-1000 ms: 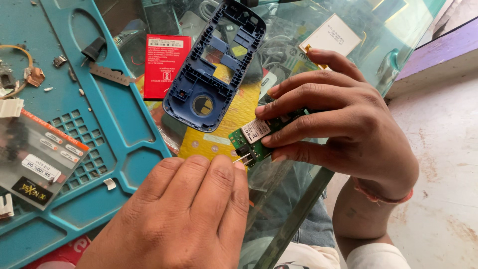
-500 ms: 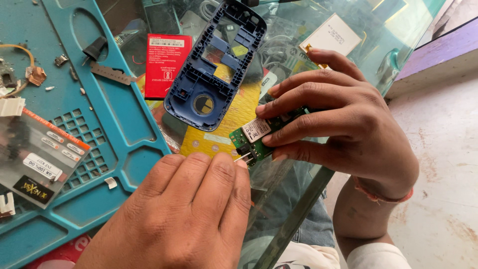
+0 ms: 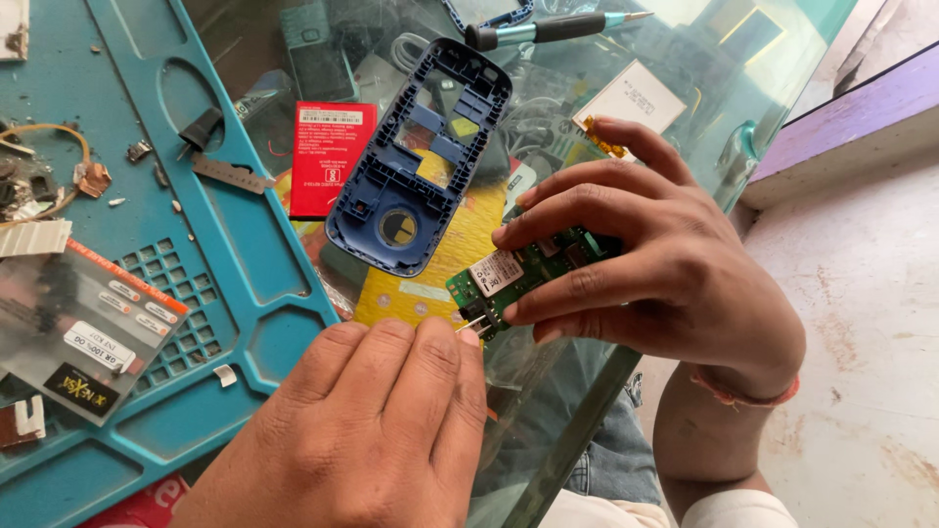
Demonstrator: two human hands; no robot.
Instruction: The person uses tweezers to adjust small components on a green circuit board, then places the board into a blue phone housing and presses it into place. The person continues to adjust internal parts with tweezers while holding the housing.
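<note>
Head view: right hand (image 3: 655, 274) grips a small green circuit board (image 3: 514, 276), fingers curled round it from the right, index along the top edge, middle and ring under the lower edge, thumb hidden. Board sits tilted over the glass tabletop (image 3: 724, 88), near its front edge, white sticker patch on its upper face. Left hand (image 3: 377, 430) is knuckles-up, fingers bunched and closed, fingertips right at the board's lower left corner; a thin pale sliver shows between fingertips and board, too small to tell what it is or whether the hand pinches it. Thread band on right wrist (image 3: 743, 396).

Just above the board, flat on the glass: blue phone housing (image 3: 421, 156), inner side up, empty frame with cutouts. Touching-close on its left, a red rectangular battery (image 3: 331, 156). Yellow sheet (image 3: 440, 264) under the housing's lower end and behind the board. Screwdriver (image 3: 548, 29) with black grip lies at top, beyond the housing. White card (image 3: 641, 98) right of housing, near right index finger.

Left side: blue repair mat (image 3: 245, 293) with moulded compartments, holding small screws and scraps, a clear parts bag (image 3: 83, 332), copper wire loop (image 3: 49, 166).
</note>
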